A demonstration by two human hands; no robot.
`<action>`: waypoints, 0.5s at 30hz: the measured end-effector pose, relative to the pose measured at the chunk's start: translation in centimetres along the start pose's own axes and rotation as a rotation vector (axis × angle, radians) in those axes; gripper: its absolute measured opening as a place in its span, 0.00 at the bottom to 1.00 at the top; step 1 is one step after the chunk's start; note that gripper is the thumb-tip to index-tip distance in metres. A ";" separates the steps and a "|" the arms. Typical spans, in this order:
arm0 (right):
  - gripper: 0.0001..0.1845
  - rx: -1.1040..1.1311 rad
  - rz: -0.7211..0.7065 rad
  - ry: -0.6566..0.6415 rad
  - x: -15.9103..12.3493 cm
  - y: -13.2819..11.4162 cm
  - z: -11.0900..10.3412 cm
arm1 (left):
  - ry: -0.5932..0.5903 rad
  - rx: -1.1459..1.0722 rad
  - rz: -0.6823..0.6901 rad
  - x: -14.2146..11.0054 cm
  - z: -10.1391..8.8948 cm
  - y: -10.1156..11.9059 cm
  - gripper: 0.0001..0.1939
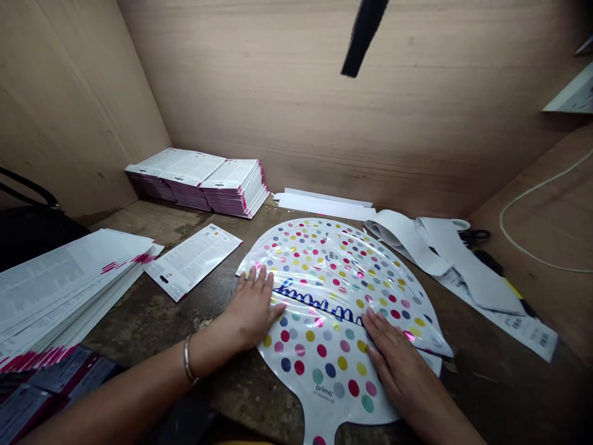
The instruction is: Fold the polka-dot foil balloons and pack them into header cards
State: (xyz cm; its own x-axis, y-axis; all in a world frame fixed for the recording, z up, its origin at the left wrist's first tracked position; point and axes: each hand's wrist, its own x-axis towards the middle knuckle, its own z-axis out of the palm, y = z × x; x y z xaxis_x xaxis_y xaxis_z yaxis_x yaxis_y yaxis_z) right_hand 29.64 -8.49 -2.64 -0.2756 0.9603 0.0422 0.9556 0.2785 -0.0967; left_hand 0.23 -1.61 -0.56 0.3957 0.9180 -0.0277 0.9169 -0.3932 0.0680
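Observation:
A flat, uninflated foil balloon (pixel 319 364) with multicoloured dots lies on the worktable in front of me, its neck toward me. Its upper part is folded over, and blue lettering, partly cut off, runs along the fold. My left hand (pixel 252 306) rests flat on the balloon's left side near the crease, fingers stretched out. On the right, my right hand (pixel 393 352) presses down at the other end of the lettering, fingers extended. A single printed packet (pixel 194 259) lies on the table just left of the balloon.
Stacked packets (pixel 199 179) stand against the back panel, and a fanned pile of card sleeves (pixel 74 284) sits at left. White paper strips (pixel 324 203) lie behind the balloon. At right are a curling barcode label strip (pixel 482 272) and black-handled scissors (pixel 477 236).

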 end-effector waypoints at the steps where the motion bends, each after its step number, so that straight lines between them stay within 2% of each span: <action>1: 0.28 -0.006 -0.002 0.012 -0.1 0.0 0.2 | -0.016 0.000 -0.047 0.1 0.3 -0.9 0.35; 5: 0.28 -0.005 -0.024 0.037 -0.1 0.3 0.9 | -0.048 0.016 -0.173 -0.8 -0.1 -4.0 0.36; 7: 0.28 0.009 -0.017 0.042 0.1 0.4 1.0 | -0.042 0.045 -0.230 -1.4 -1.2 -4.0 0.35; 8: 0.28 0.015 -0.008 0.043 0.2 0.4 1.0 | 0.000 0.057 -0.217 -1.7 -1.8 -3.5 0.33; 10: 0.28 0.024 0.009 0.030 0.3 0.1 0.7 | 0.136 0.046 -0.058 -1.9 -2.9 -1.7 0.27; 12: 0.28 0.033 0.028 0.009 0.4 -0.5 0.2 | 0.231 -0.020 0.230 -1.5 -3.4 0.5 0.22; 14: 0.28 0.043 0.045 -0.009 0.3 -1.2 -0.6 | 0.221 -0.114 0.463 -0.6 -3.1 2.6 0.21; 15: 0.28 0.049 0.054 -0.017 0.3 -1.4 -1.0 | 0.188 -0.152 0.514 0.0 -2.7 3.4 0.20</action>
State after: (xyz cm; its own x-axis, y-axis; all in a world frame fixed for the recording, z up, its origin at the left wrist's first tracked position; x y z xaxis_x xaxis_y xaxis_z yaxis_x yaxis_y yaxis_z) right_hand 28.31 -8.62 -1.48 -0.2257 0.9740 0.0191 0.9629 0.2260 -0.1473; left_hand 3.25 -2.81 2.37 0.7607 0.6093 0.2237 0.5854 -0.7930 0.1691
